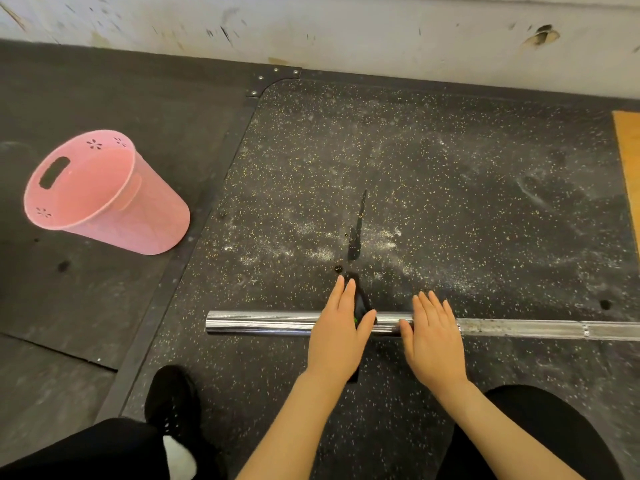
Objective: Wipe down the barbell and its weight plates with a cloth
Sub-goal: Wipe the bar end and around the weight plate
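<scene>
Your barbell (263,323) lies across the speckled rubber floor (433,188) just in front of you: a bright chrome sleeve on the left, a duller, speckled shaft running off the right edge. Your left hand (337,336) and right hand (434,341) lie flat over it, fingers straight, a thin dark object (360,304) beneath the left. The pink bucket (104,194) stands well apart, leaving bare chalk-dusted floor beyond the bar.
</scene>
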The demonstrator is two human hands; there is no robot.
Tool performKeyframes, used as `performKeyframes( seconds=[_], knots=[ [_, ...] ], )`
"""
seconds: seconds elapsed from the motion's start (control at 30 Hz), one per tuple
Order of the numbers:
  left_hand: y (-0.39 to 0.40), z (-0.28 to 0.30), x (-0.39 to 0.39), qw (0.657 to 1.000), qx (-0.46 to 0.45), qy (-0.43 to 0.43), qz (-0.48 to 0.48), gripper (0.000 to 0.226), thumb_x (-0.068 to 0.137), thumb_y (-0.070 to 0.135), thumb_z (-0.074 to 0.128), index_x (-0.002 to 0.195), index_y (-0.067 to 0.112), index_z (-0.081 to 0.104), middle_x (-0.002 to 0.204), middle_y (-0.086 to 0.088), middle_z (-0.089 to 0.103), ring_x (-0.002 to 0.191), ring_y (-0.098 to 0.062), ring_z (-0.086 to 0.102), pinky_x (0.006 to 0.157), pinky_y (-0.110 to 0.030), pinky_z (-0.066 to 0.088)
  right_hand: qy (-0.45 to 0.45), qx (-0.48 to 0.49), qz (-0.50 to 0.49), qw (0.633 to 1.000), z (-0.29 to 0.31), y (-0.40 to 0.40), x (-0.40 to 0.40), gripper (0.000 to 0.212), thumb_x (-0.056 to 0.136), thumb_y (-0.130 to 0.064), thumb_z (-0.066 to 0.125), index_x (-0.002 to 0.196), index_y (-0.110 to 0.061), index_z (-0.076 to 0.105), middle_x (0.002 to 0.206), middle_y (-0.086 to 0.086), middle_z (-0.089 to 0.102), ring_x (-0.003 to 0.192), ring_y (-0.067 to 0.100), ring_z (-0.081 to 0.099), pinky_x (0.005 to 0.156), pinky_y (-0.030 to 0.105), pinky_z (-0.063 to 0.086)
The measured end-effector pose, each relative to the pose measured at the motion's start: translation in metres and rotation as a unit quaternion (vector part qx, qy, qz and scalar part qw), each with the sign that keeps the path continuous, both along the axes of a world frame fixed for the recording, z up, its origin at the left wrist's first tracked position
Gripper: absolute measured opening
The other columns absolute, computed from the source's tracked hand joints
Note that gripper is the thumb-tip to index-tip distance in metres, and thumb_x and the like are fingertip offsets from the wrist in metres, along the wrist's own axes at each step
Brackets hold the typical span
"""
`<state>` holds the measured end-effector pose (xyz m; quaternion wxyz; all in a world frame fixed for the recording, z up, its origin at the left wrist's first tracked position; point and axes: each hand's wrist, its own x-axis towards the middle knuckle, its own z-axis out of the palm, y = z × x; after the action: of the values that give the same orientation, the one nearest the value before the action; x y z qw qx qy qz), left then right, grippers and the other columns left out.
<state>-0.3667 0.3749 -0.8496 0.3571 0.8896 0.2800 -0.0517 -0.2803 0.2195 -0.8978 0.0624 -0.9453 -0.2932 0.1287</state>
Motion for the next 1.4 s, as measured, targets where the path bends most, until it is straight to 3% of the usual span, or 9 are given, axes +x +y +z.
performKeyframes(
  seconds=[0.17,0.27,0.4,0.53,0.67,0.8,1.0,1.1,1.4],
  knots=[
    [-0.010,0.002,-0.021,0.999,-0.009,-0.036,0.011,0.064,0.099,0.049,0.041,0.154,0.028,0.017,0.158,0.022,0.000,0.141,0.005,0.017,0.109,-0.021,0.032,-0.011,0.005,0.009,1.000,-0.003,0.000,0.001,0.079,0.096,-0.050,0.002,0.147,0.001,0.035,0.155,0.015,0.030,0.147,0.027,0.020,0.121,0.041,0.011],
    [-0.009,0.005,-0.039,0.993,-0.045,-0.083,0.070,0.059,0.099,0.043,0.045,0.152,0.027,0.025,0.154,0.027,0.009,0.131,0.026,0.007,0.106,-0.004,0.023,-0.003,-0.007,0.018,1.000,-0.007,-0.002,-0.003,0.084,0.092,-0.052,-0.006,0.151,-0.002,0.026,0.159,0.013,0.020,0.149,0.025,0.010,0.121,0.036,-0.001],
    [0.005,0.010,-0.047,0.986,-0.033,-0.104,0.129,0.057,0.099,0.039,0.047,0.151,0.023,0.029,0.155,0.022,0.014,0.133,0.020,0.010,0.101,0.005,0.015,0.006,-0.004,0.021,1.000,-0.009,-0.009,-0.008,0.084,0.092,-0.053,-0.007,0.151,-0.003,0.026,0.158,0.012,0.026,0.149,0.025,0.015,0.121,0.036,0.001],
    [0.007,0.022,-0.035,0.993,-0.025,-0.099,0.066,0.059,0.098,0.042,0.044,0.151,0.026,0.026,0.156,0.022,0.010,0.126,0.031,0.001,0.095,0.009,0.009,0.010,-0.013,0.018,1.000,-0.005,-0.013,-0.019,0.083,0.094,-0.053,-0.004,0.150,-0.001,0.029,0.156,0.013,0.030,0.147,0.027,0.020,0.121,0.038,0.006],
    [-0.008,0.018,-0.026,0.996,-0.019,-0.075,0.034,0.058,0.100,0.041,0.045,0.152,0.025,0.025,0.160,0.017,0.010,0.138,0.010,0.009,0.109,-0.011,0.017,0.015,-0.024,0.014,1.000,0.000,-0.020,-0.032,0.077,0.099,-0.051,0.005,0.145,0.001,0.038,0.150,0.016,0.040,0.143,0.031,0.030,0.118,0.044,0.022],
    [-0.026,0.008,-0.022,0.999,-0.018,0.016,0.025,0.058,0.102,0.040,0.041,0.153,0.020,0.023,0.162,0.006,0.007,0.148,-0.012,0.012,0.118,-0.029,0.021,0.010,-0.036,0.015,0.999,0.001,-0.025,-0.041,0.077,0.100,-0.051,0.002,0.144,0.001,0.040,0.149,0.016,0.042,0.142,0.030,0.033,0.117,0.044,0.024],
    [-0.011,0.006,0.004,0.997,-0.003,0.079,-0.005,0.057,0.102,0.035,0.040,0.153,0.013,0.026,0.162,-0.002,0.014,0.148,-0.018,0.015,0.118,-0.032,0.020,-0.005,-0.043,0.020,0.999,-0.002,-0.026,-0.038,0.072,0.099,-0.050,0.016,0.146,0.000,0.036,0.151,0.015,0.038,0.144,0.029,0.029,0.118,0.042,0.020],
    [-0.006,0.009,0.011,0.996,0.007,0.085,-0.017,0.057,0.102,0.035,0.039,0.152,0.012,0.026,0.162,-0.003,0.015,0.147,-0.018,0.017,0.117,-0.032,0.022,-0.002,-0.038,0.014,0.999,-0.002,-0.022,-0.035,0.075,0.099,-0.051,0.009,0.145,0.001,0.036,0.151,0.016,0.038,0.144,0.030,0.029,0.118,0.043,0.021],
    [-0.033,0.007,-0.034,0.999,0.028,0.028,0.002,0.062,0.103,0.041,0.035,0.156,0.022,0.009,0.162,0.010,-0.008,0.148,-0.009,0.004,0.118,-0.023,0.013,0.004,-0.002,-0.011,1.000,-0.004,-0.018,-0.036,0.079,0.100,-0.050,-0.001,0.143,0.003,0.039,0.148,0.017,0.042,0.142,0.031,0.032,0.117,0.046,0.024]
  ],
)
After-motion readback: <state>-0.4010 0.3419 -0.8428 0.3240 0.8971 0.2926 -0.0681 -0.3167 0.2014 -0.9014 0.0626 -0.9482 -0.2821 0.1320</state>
